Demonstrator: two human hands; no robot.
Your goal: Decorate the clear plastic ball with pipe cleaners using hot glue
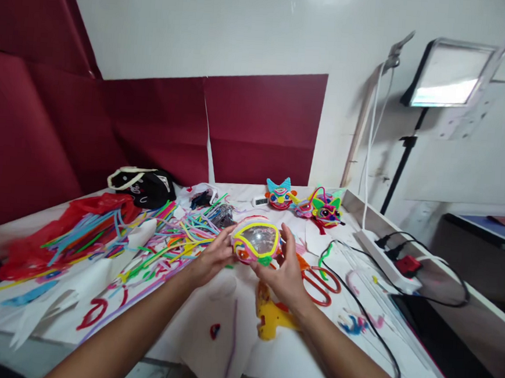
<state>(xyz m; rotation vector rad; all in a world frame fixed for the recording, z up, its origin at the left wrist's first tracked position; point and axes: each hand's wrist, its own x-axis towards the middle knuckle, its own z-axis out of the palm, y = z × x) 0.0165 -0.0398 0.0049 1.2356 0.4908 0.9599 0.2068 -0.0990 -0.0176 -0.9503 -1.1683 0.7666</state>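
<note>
Both hands hold a round craft piece over the middle of the table. It has a clear, shiny front framed by a yellow pipe cleaner, with pink, orange and green pieces round it. The fingers of my left hand press on its left side. My right hand grips its right side, thumb below and fingers behind. Beneath my right wrist lies a yellow glue gun, partly hidden. Orange-handled scissors lie just right of that hand. A small red and blue piece rests on white paper in front.
Loose pipe cleaners and a red plastic bag spread over the left. Finished colourful animal-like crafts stand at the back. A black cable crosses the right side near a white power strip. A lamp stands behind.
</note>
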